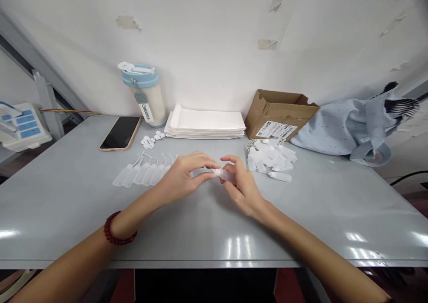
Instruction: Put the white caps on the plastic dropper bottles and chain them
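Between both hands is a small translucent plastic tube [228,176] with a white end piece. My right hand [243,188] is closed around its body. My left hand [187,172] pinches the white end piece [217,172] between thumb and fingers. Left of that hand, several similar tubes [142,174] lie in a row, thin curved white stems pointing to the back. More of these translucent tubes [269,156] form a loose pile beyond my right hand. A little heap of small white pieces [152,140] rests behind the row.
On the grey table [187,236] stand a phone [120,133] lying flat, a blue-lidded tumbler [145,95], a stack of white padded envelopes [207,123] and an opened cardboard box [281,115]. A light-blue cloth bag [337,126] lies at right. The wall is behind.
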Tool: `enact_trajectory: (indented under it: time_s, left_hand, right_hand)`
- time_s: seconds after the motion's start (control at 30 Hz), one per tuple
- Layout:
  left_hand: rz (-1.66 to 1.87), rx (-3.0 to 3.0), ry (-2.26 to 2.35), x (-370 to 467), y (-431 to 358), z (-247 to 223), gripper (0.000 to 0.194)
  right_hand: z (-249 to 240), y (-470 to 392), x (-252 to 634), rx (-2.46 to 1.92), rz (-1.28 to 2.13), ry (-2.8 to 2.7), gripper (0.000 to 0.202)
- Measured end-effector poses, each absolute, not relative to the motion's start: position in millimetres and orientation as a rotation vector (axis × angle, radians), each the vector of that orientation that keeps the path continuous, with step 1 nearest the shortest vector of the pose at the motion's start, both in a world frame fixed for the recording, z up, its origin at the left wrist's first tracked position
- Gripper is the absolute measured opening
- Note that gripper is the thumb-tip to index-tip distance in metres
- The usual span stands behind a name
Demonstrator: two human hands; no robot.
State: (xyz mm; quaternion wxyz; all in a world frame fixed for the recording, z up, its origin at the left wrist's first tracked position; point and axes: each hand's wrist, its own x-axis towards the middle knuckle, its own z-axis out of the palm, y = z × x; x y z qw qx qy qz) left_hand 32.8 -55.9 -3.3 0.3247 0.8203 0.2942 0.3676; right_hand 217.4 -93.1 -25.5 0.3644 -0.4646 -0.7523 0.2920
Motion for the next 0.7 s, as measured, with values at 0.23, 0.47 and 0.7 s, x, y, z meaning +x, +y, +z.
enact_trajectory:
  time_s: [0.23, 0.47, 0.7]
  left_hand:
    - [1.086, 2.276, 0.65, 36, -61, -2, 0.016]
    - [1.097, 2.212, 0.583, 38, -64, -2, 0.017]
    - [0.968, 2.2, 0.795, 39, -69, -4, 0.013]
  right_hand:
    - [-13, -91, 218, -1.152, 1.125, -1.725, 0.014]
    - [-12, -92, 214, -1.028, 1.403, -1.573, 0.023]
    - [-16, -97, 209, -1.187, 1.197, -1.599, 0.046]
